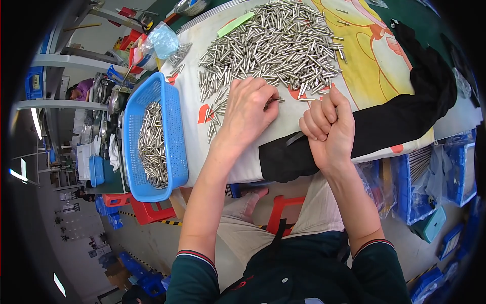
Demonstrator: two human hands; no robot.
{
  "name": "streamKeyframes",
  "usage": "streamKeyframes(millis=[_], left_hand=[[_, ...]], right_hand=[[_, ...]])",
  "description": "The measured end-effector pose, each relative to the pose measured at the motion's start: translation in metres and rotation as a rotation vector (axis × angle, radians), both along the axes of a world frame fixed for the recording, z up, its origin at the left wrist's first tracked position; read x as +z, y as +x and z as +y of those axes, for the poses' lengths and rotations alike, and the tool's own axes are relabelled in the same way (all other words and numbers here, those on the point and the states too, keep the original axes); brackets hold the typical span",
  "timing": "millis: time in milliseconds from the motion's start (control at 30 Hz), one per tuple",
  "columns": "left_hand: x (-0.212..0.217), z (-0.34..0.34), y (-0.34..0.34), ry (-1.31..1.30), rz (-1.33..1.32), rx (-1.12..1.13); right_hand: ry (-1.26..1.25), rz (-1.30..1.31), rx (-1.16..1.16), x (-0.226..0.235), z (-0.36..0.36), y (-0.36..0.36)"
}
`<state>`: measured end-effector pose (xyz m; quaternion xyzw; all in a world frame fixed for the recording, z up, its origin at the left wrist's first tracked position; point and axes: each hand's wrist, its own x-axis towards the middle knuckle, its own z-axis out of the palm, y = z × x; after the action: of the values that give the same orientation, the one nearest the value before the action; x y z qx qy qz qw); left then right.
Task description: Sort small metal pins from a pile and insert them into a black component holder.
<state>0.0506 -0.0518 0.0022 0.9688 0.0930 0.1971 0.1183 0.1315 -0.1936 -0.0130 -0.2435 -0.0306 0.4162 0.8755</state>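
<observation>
A large heap of short silvery metal pins lies on a printed cloth over the table. At the heap's near edge my left hand is bent palm down, its fingers curled and closed around a metal pin that pokes out beside the thumb. To the right, my right hand is closed in a fist above a black cloth. Its palm is hidden, so what it holds cannot be made out. A thin grey strip shows just left of that fist.
A blue plastic basket with more pins stands left of my left forearm. A light green slip lies on the heap. Plastic bags are at the far left. Blue crates stand below the table on the right; a red stool is below.
</observation>
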Motion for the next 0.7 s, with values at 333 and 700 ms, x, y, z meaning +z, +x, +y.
streamKeyframes(millis=[333,700], left_hand=[[0.003,-0.001,0.005,0.248,0.007,0.020],[0.020,-0.055,-0.056,0.103,0.116,-0.014]], right_hand=[[-0.001,-0.009,0.008,0.001,0.001,0.000],[0.008,-0.010,-0.013,0.001,0.002,-0.001]])
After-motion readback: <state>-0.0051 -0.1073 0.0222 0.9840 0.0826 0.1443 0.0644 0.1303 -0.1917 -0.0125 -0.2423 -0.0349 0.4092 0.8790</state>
